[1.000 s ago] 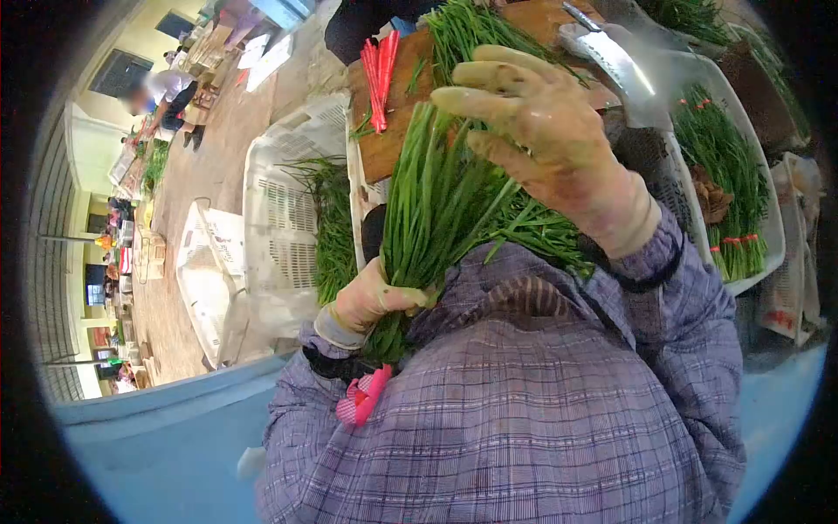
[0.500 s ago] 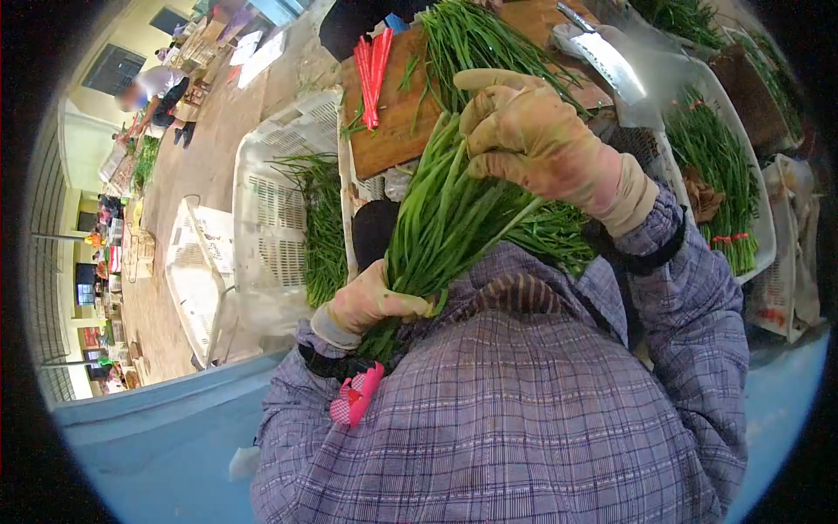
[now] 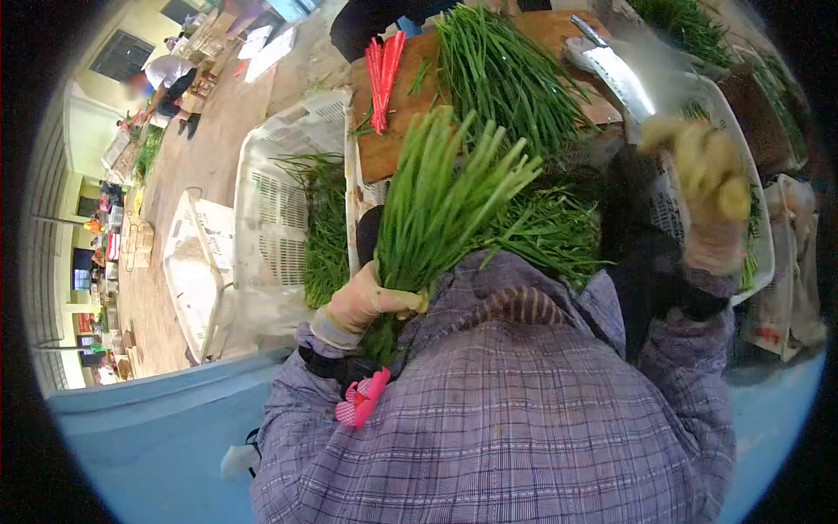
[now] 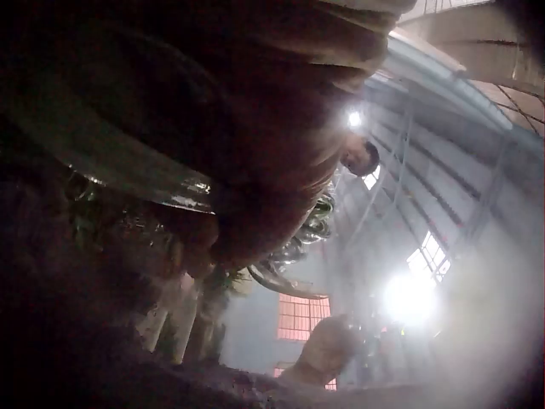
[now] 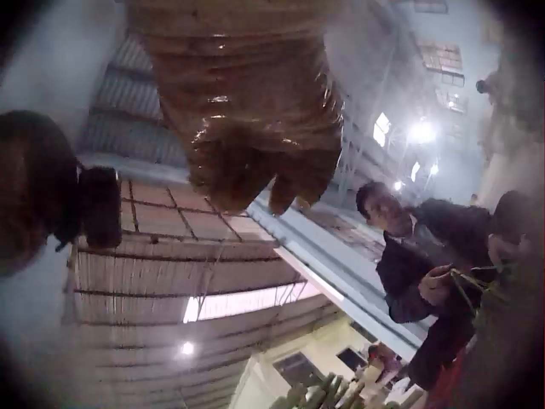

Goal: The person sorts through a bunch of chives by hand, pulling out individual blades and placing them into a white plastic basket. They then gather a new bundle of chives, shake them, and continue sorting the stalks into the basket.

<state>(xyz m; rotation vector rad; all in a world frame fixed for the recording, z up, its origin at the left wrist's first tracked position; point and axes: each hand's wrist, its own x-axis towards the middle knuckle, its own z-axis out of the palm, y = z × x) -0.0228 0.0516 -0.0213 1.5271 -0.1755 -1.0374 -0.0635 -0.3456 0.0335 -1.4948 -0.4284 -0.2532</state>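
My gloved left hand [image 3: 368, 301] grips a bunch of garlic chives [image 3: 428, 205] low on its length, thumb across the stalks. The pale cut ends fan upward, and the leafy end hangs below the fist near a pink bow on the sleeve. Out to the right, blurred by motion, my gloved right hand [image 3: 705, 179] is apart from the bunch, over the edge of the right crate. In the right wrist view the glove [image 5: 255, 111] has loosely bent fingers and nothing visible in them. The left wrist view is mostly dark.
Ahead lies a wooden board [image 3: 406, 131] with loose chives [image 3: 506, 74], red strips [image 3: 382, 79] and a broad knife [image 3: 621, 83]. More loose chives [image 3: 550, 227] lie near my lap. White crates stand left [image 3: 266, 205] and right [image 3: 758, 166]. Another person [image 5: 434, 247] sits nearby.
My right hand has left the tips of the bunch and swung right and down. The left hand keeps its grip, and the stalk ends now spread wider.
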